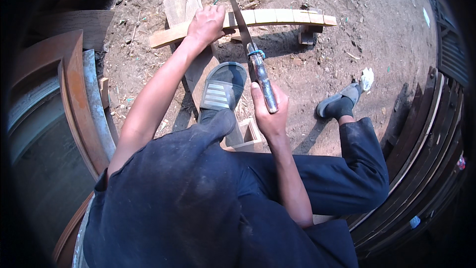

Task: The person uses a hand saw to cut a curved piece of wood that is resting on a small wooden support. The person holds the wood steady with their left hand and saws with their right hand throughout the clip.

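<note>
A long pale wooden bar [282, 16], with several thin lines across it, lies sideways at the top. My left hand [206, 25] is closed round it left of its middle, the fingertips partly hidden. In my right hand [271, 111] is a handsaw's worn grey handle [263, 82], with blue binding near the blade. The narrow saw blade [239, 15] slants up and left, crossing over the bar just right of my left hand; whether its teeth touch the wood I cannot tell. Beneath the bar's left part is a wooden plank [198, 72], and near its right end stands a small wooden block [306, 35].
My slippered foot [224, 89] is by the plank, above an open wooden box shape [250, 134]. My other foot [339, 103] rests on the dirt, beside white litter [367, 79]. A curved brown wooden frame [74, 89] leans at left; dark stacked lengths [421, 139] line the right.
</note>
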Action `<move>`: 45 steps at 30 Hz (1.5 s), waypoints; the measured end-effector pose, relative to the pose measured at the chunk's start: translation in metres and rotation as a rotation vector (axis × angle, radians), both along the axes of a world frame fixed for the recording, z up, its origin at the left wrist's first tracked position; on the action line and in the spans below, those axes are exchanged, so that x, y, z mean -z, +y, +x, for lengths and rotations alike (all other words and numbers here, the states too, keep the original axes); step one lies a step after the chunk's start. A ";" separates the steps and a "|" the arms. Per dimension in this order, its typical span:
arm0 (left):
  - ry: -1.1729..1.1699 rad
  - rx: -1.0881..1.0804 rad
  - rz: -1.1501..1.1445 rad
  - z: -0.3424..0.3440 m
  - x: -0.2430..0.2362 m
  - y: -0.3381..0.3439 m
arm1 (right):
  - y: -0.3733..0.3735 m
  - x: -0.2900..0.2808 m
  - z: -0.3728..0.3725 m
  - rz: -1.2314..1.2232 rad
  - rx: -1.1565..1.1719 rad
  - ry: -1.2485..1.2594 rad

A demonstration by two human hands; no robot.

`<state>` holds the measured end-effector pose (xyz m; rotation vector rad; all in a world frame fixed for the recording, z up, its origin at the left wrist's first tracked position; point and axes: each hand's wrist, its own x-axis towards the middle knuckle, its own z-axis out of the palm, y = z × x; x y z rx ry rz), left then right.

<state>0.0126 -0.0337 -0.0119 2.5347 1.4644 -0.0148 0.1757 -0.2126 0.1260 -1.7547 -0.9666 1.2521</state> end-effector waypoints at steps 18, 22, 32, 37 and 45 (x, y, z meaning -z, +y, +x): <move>-0.002 0.003 -0.092 -0.001 -0.005 0.011 | -0.027 -0.001 -0.008 0.040 -0.001 -0.010; -0.011 -0.026 -0.142 0.000 -0.003 0.016 | -0.014 -0.006 -0.006 0.037 0.018 -0.019; 0.019 0.004 -0.093 0.000 -0.008 0.015 | -0.016 0.001 0.002 0.045 0.005 0.021; 0.022 0.012 -0.084 -0.001 -0.004 0.014 | -0.030 -0.003 -0.004 0.100 0.008 -0.045; -0.007 -0.018 -0.139 0.000 -0.008 0.016 | -0.033 -0.006 -0.008 0.086 0.016 -0.066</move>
